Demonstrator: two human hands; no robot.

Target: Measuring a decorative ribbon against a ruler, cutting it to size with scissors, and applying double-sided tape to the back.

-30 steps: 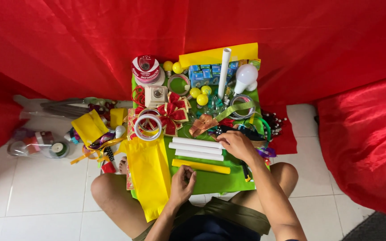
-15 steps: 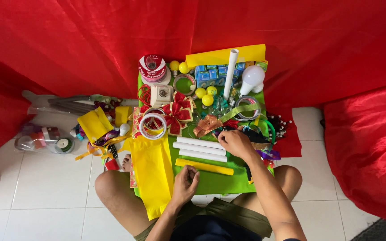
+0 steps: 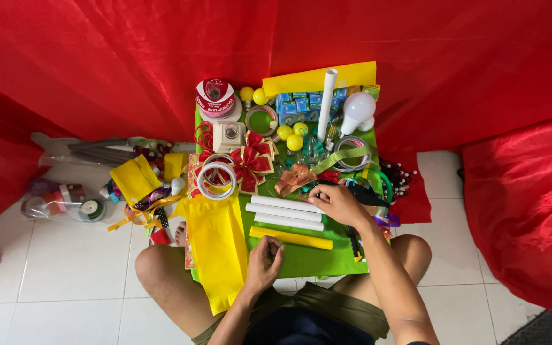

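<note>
On the green sheet (image 3: 301, 260) across the person's lap, the right hand (image 3: 337, 203) rests with fingers curled on the far end of the top white tube (image 3: 282, 204), while the left hand (image 3: 263, 262), loosely cupped and holding nothing visible, sits just beside the yellow tube (image 3: 292, 238).

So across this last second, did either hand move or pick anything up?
Barely. The right hand stays at the right ends of the three white tubes, fingertips on the top one, with only a slight shift. The left hand stays loosely curled below the yellow tube; whether it touches is unclear. Nothing was picked up or released; the tubes lie as before.
</note>
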